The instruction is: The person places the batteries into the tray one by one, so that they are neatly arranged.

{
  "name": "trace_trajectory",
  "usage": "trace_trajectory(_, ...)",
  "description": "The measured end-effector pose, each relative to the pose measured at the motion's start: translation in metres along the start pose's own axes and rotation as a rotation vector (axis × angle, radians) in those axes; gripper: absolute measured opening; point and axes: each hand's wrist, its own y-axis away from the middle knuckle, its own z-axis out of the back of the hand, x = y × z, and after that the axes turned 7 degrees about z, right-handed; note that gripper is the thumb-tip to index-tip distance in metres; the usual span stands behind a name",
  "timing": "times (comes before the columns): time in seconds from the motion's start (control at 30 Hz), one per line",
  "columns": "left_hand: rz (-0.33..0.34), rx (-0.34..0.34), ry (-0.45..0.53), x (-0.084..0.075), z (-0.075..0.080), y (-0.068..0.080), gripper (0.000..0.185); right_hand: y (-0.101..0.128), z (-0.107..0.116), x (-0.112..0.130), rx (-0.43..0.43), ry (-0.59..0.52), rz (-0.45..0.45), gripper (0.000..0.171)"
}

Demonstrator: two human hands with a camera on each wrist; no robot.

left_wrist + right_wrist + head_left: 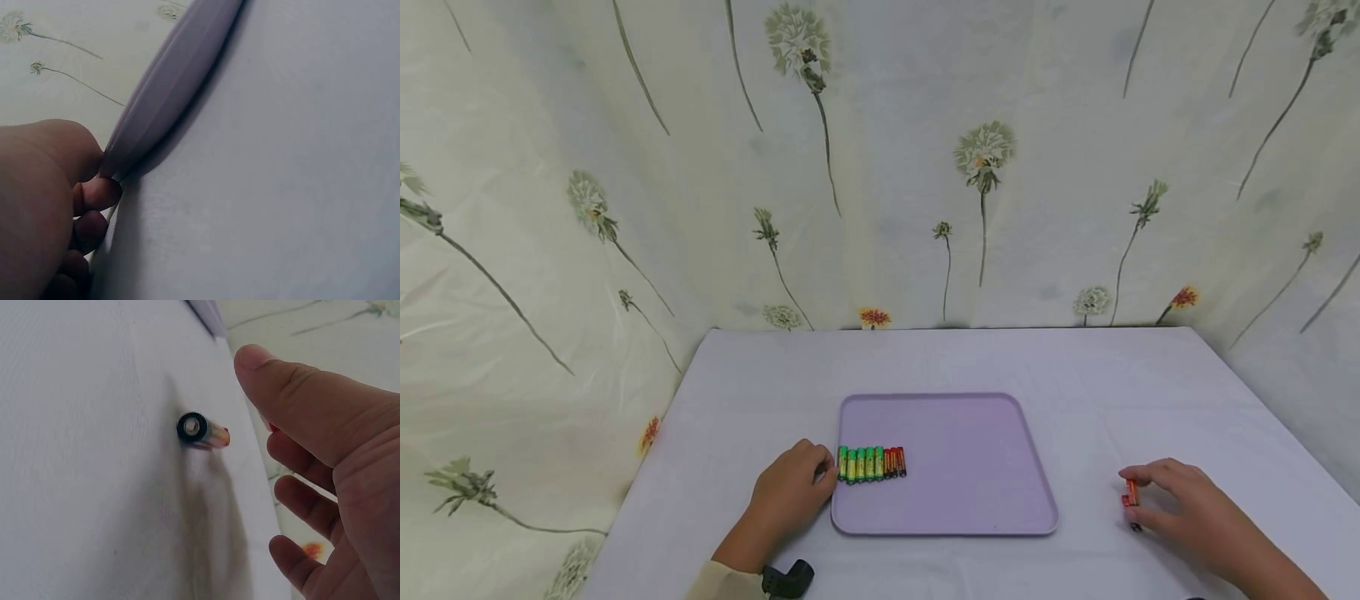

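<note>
A lilac tray (970, 508) lies mid-table with a row of green and red batteries (871, 463) along its left side. My left hand (790, 496) sits at the tray's left rim (162, 87), fingers (94, 195) curled, thumb over the edge and fingertips under it. To the right of the tray, my right hand (1187, 508) hovers with spread fingers over a red battery (1130, 496) lying on the cloth. In the right wrist view this battery (201, 431) lies end-on, just clear of the thumb (294, 394); a bit of red shows behind the thumb.
The table (1150, 392) is covered with a pale cloth and backed by a flower-print curtain (880, 167) at the rear and both sides. A black wrist-camera mount (786, 579) shows at my left sleeve.
</note>
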Motion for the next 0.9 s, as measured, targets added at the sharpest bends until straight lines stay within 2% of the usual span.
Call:
trace_trajectory(0.27, -0.005, -0.005, -0.009, 0.001, -0.001, -0.002, 0.011, -0.013, -0.003, 0.013, 0.031, -0.015, 0.007, 0.055)
trace_trajectory(0.9, 0.018, 0.005, -0.016, 0.001, 0.000, -0.001, 0.011, -0.058, -0.017, 0.054, 0.041, -0.052, 0.097, 0.048)
